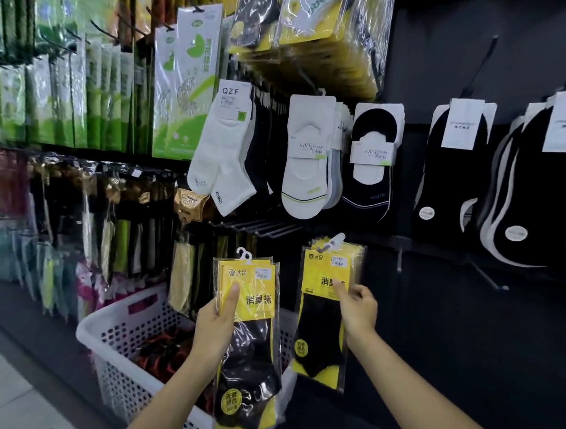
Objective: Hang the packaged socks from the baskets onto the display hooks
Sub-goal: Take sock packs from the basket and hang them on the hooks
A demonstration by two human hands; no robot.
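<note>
My left grip point(217, 325) clasps spare packs point(251, 360) above the basket point(119, 317), while my right grip point(358, 310) pinches the pack point(317, 347) at the hook point(322, 248), so I should slide its hanger fully back.

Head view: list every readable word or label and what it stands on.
"QZF": card on the white ankle socks.
"消臭袜": yellow pack held by the left hand.
"消臭", rest hidden by the right hand: other yellow pack.
Price stickers, green packs, low-cut sock cards: too blurred to read.
</note>
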